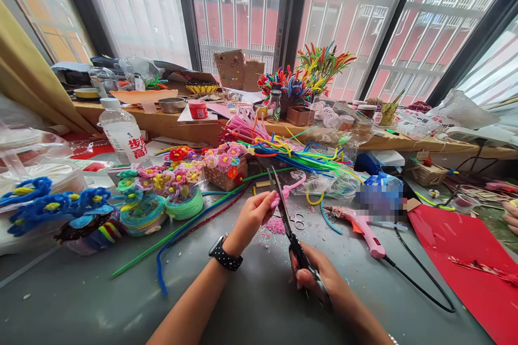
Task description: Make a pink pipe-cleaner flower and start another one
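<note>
My left hand, with a dark dotted watch band at the wrist, pinches a pink pipe cleaner whose free end curls up to the right. In my right hand is a pair of black-handled scissors. Its blades point up and away, slightly parted, right beside the pipe cleaner and my left fingertips. Whether the blades touch the pink strand I cannot tell. Below my left fingers, a small heap of pink fluff clippings lies on the grey table. Small silver scissors lie just behind.
Pipe-cleaner flowers in small round baskets stand at left, near a plastic bottle. Loose coloured pipe cleaners pile up behind my hands. To the right lie a pink glue gun with its cord and red card. Another person's hand shows at the right edge.
</note>
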`<action>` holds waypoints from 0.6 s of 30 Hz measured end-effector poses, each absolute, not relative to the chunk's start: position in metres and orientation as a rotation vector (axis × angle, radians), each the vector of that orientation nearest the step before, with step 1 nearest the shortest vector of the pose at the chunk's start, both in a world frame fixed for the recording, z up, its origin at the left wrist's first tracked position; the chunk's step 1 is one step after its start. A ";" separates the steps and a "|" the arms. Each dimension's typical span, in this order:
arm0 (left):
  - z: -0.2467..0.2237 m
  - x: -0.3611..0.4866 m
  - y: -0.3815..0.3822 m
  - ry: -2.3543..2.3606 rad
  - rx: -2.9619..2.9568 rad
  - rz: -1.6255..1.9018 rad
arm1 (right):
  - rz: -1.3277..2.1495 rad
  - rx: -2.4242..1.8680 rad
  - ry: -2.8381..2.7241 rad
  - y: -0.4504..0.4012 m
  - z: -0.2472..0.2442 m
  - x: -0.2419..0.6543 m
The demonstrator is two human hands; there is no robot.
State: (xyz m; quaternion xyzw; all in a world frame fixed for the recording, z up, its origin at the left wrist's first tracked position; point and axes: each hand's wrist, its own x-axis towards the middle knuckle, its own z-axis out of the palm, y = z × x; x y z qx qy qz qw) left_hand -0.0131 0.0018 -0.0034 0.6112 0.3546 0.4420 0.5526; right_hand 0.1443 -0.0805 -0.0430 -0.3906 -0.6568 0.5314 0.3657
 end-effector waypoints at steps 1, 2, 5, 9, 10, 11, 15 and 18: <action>-0.004 -0.012 0.002 0.842 1.437 1.050 | 1.376 -1.002 -1.679 -0.080 -0.042 0.144; -0.004 -0.012 0.003 0.845 1.426 1.056 | 1.385 -1.002 -1.669 -0.080 -0.042 0.144; -0.005 -0.010 0.004 0.836 1.394 1.081 | 1.403 -1.013 -1.639 -0.080 -0.041 0.142; -0.006 -0.009 0.004 0.827 1.370 1.105 | 1.409 -1.008 -1.624 -0.076 -0.045 0.144; -0.007 -0.010 0.004 0.823 1.360 1.101 | 1.421 -0.990 -1.622 -0.075 -0.047 0.145; -0.007 -0.010 0.005 0.813 1.350 1.092 | 1.443 -0.962 -1.615 -0.073 -0.050 0.147; -0.008 -0.013 0.006 0.759 1.330 1.031 | 1.588 -0.791 -1.575 -0.068 -0.055 0.155; -0.008 -0.015 0.005 0.741 1.340 1.007 | 1.589 -0.762 -1.583 -0.068 -0.054 0.158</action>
